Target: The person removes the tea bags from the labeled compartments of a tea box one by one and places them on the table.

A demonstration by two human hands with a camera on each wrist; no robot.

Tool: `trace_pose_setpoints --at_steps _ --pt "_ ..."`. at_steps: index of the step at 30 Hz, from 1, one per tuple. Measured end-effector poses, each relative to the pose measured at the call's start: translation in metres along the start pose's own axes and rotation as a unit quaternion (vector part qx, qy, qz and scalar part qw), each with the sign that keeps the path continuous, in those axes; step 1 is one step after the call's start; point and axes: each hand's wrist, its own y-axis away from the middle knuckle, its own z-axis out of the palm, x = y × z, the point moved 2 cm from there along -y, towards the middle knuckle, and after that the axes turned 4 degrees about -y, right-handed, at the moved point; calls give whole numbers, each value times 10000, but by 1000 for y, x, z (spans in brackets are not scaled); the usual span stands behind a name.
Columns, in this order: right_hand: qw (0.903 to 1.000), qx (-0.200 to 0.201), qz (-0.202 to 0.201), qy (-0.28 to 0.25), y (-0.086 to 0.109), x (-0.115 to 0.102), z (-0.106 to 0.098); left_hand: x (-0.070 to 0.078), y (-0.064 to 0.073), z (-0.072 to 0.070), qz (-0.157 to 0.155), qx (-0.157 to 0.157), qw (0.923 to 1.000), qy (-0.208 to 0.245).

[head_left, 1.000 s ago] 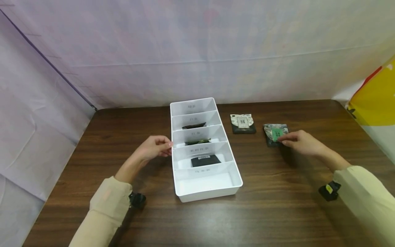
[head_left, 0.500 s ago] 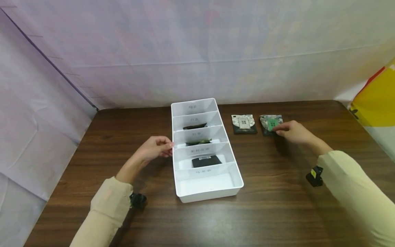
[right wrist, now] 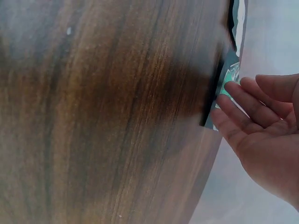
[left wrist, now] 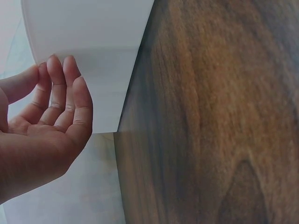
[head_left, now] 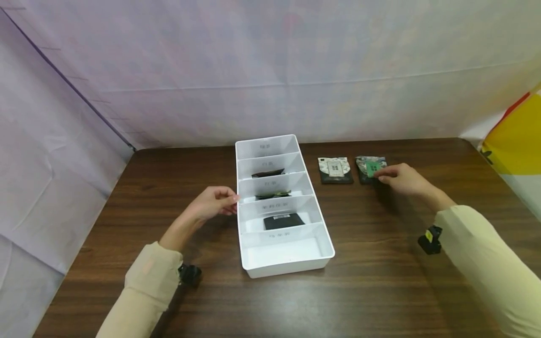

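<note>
My left hand [head_left: 214, 204] is at the left rim of a white divided box [head_left: 287, 271], thumb and index finger pinching the edge in the left wrist view. My right hand [head_left: 403, 180] touches a flat sachet with a green label [head_left: 374, 167] on the table; its fingers [right wrist: 252, 102] are nearly straight and the thumb stays apart. Left of that lies a sachet with a white label [head_left: 336, 169]. Inside the box are a dark sachet [head_left: 268, 173], a greenish sachet [head_left: 274, 194] and a black sachet [head_left: 284, 221], each in its own labelled compartment.
The box stands on a dark wooden table [head_left: 380, 291]. White cloth [head_left: 279, 70] hangs behind the table's far edge and on the left. A yellow and red printed sheet [head_left: 515, 136] hangs at the right.
My right hand has slid the green-labelled sachet away from me and slightly left, level with the white-labelled one; over the last half second it barely moves. My left hand stays at the box.
</note>
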Motion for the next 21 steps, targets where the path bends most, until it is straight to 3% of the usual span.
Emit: trace_pose_setpoints --at_steps 9,21 --pt "9997 121 -184 -87 8 -16 -11 0 1 0 81 -45 10000 0" --pt "9982 213 -554 -58 23 -70 -27 1 1 0 56 -20 9999 -84"
